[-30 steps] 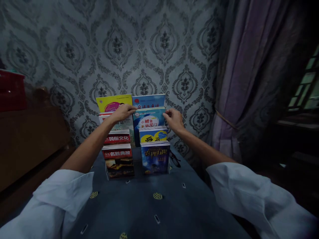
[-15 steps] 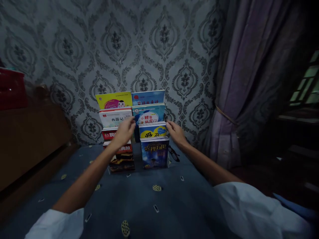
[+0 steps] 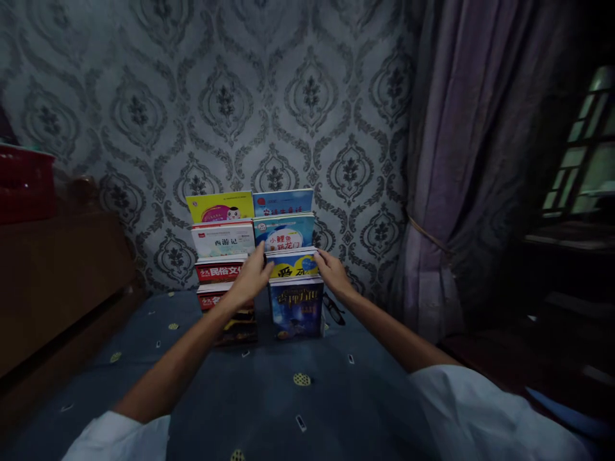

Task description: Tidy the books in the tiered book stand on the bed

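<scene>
Children's books stand upright in two columns on a patterned blue bedsheet. In the right column, a yellow-and-blue book [image 3: 294, 266] is between my hands. My left hand [image 3: 252, 278] has its thumb and fingers at that book's left edge. At its upper right corner, my right hand [image 3: 333, 271] holds the edge with bent fingers. A dark blue book [image 3: 296, 310] stands in front, and a light blue book [image 3: 284, 232] rises behind. My left hand and forearm partly cover the red-titled books [image 3: 218, 272] of the left column.
Black-framed glasses [image 3: 335, 312] lie on the bedsheet [image 3: 269, 390] right of the books. Patterned wallpaper [image 3: 307, 96] is close behind. A wooden headboard [image 3: 62, 275] with a red container [image 3: 26, 182] is at the left, a tied purple curtain [image 3: 442, 160] at the right.
My left hand has moved right and down, from beside the white book to the yellow-and-blue book's left edge. My right hand stays at that book's right corner. The view has tilted up slightly.
</scene>
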Demonstrator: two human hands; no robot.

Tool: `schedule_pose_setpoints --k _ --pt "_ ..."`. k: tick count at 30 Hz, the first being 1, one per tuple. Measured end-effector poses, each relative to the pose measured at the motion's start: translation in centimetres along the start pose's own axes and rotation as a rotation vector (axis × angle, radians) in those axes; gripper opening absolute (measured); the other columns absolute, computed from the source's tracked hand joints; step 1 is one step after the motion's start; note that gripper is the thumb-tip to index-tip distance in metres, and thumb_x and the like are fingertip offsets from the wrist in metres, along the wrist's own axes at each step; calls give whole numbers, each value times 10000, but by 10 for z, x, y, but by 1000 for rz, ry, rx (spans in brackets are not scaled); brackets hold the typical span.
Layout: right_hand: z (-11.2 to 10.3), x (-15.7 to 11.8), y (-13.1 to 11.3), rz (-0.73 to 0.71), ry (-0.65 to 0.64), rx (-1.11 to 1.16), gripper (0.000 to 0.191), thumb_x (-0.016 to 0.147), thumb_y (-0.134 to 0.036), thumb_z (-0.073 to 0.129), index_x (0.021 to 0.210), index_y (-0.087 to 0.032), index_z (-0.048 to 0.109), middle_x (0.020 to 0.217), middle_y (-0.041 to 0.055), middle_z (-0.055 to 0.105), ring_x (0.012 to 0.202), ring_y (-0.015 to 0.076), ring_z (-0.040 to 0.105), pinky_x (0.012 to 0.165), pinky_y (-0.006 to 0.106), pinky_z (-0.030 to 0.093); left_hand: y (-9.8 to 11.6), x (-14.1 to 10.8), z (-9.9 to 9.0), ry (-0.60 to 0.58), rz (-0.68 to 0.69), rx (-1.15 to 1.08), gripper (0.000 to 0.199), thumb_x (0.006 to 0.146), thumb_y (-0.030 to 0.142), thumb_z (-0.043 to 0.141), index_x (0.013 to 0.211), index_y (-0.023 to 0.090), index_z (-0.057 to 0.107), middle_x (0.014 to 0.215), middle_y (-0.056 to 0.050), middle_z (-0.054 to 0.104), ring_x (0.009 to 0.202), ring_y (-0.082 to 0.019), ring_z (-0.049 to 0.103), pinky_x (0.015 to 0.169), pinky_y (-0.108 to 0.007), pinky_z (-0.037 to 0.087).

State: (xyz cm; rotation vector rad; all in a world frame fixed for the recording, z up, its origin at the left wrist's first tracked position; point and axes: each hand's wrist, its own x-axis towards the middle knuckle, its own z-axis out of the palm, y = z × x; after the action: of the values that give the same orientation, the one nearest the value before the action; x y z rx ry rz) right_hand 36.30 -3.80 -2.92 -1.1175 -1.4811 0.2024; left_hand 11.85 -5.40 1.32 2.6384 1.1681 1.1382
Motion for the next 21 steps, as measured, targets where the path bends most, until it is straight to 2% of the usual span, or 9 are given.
schedule_pose_setpoints --k 2,4,7,9,12,15,18,21 --pt "-2 9 -3 2 50 -31 432 892 -463 457 1129 -194 700 1142 120 744 1074 307 682 959 487 521 13 22 -29 160 56 138 606 955 260 398 1535 137 273 1503 -176 465 1417 -265 418 1186 -458 347" --pt "-6 25 -10 -13 108 -60 464 890 -447 465 1187 -157 672 1229 158 704 1154 306 650 1024 487 481 24 48 -59 255 108 321 561 932 156 368 1489 94 351 1499 -195 456 1429 -263 389 1205 -444 296" --pt "-14 57 -29 -101 166 -99 505 913 -425 439 1308 -149 592 1346 167 635 1223 285 607 1068 480 449 29 86 -93 276 92 572 571 890 87 387 1460 103 394 1524 -189 426 1462 -285 326 1218 -501 217" --pt "-18 79 -46 -193 192 -154 510 930 -399 418 1366 -164 538 1414 157 583 1291 275 552 1099 491 418 26 104 -108 209 31 670 531 899 112 392 1425 151 449 1464 -171 507 1416 -288 399 1195 -521 245" --pt "-17 106 -74 -346 189 -303 499 941 -340 402 1397 -163 504 1486 148 506 1405 269 425 1167 502 327 20 120 -119 63 -52 735 436 919 152 373 1305 206 567 1299 -139 646 1258 -284 561 1106 -483 371" --pt "-3 120 -99 -485 92 -457 506 920 -224 412 1414 -139 479 1513 155 470 1439 284 365 1181 531 265 17 129 -124 3 -99 728 403 901 153 386 1215 218 629 1225 -128 687 1157 -293 622 983 -422 462" --pt "15 126 -119 -566 -31 -571 518 873 -119 429 1386 -128 499 1444 175 537 1396 316 408 1159 576 237 17 133 -126 -2 -102 711 390 886 157 409 1190 226 644 1208 -115 697 1133 -286 628 937 -379 472" --pt "24 126 -131 -544 -78 -656 456 843 -83 442 1271 -127 593 1274 186 635 1244 335 524 1122 564 277 17 133 -126 -2 -100 696 377 872 159 429 1169 230 651 1174 -101 709 1106 -274 632 932 -362 466"
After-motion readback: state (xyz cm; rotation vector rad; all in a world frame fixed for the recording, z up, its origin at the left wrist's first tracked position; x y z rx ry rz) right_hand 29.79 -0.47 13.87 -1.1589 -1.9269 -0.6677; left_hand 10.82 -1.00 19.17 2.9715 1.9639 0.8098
